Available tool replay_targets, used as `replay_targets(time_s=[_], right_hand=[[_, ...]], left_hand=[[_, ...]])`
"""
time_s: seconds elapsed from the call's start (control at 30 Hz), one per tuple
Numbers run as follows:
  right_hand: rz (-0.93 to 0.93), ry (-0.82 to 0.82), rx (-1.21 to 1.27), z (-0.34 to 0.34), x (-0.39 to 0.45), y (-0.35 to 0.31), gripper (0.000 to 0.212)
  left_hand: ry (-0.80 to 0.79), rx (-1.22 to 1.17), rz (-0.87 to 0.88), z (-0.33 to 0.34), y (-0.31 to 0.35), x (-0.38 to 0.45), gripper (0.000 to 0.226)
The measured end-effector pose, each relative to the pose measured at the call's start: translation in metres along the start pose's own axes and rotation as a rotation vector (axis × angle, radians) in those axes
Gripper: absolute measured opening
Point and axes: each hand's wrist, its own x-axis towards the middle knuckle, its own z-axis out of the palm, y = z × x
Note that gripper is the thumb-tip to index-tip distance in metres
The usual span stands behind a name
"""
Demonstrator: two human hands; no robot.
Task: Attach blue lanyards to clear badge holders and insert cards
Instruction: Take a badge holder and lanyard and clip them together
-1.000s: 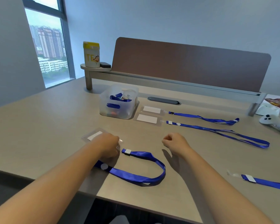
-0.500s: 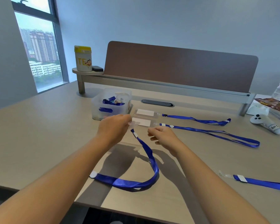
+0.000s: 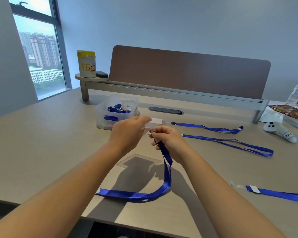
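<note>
A clear badge holder (image 3: 149,126) with a white card in it is held up above the counter (image 3: 41,143), pinched by the fingers of the left hand (image 3: 127,133). Just beside it, the right hand (image 3: 169,140) has its fingers closed on the clip end of a blue lanyard (image 3: 166,170), whose strap hangs down and trails in a loop across the counter toward its near edge. Four lanyards lie outside the bin: this one, two finished lanyards (image 3: 230,143) stretched out to the right of the hands, and a fourth lanyard (image 3: 279,194) near the right edge. Under the hands a second, empty clear holder (image 3: 138,160) lies flat. Behind the left hand stands a translucent bin (image 3: 103,115) holding more blue straps; how many cannot be told. A white controller (image 3: 279,132) rests far right.
</note>
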Motion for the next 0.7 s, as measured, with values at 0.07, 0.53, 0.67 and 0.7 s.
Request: replay_targets(time_s=[0.07,0.53,0.67,0.7], right_hand=[[-0.03,0.033,-0.043,0.0,-0.001,-0.003,0.024],[-0.134,0.072,-0.31,0.001,-0.002,-0.012,0.022],[-0.181,0.104,-0.396,0.003,-0.002,-0.012,0.023],[-0.191,0.11,-0.413,0.004,-0.002,-0.012,0.022]], left_hand=[[0.031,0.016,0.06,-0.002,-0.001,-0.003,0.032],[-0.023,0.314,0.432,-0.011,-0.009,0.004,0.031],[-0.021,0.319,0.462,-0.009,-0.01,0.008,0.031],[-0.011,0.321,0.47,-0.009,-0.01,0.008,0.03]])
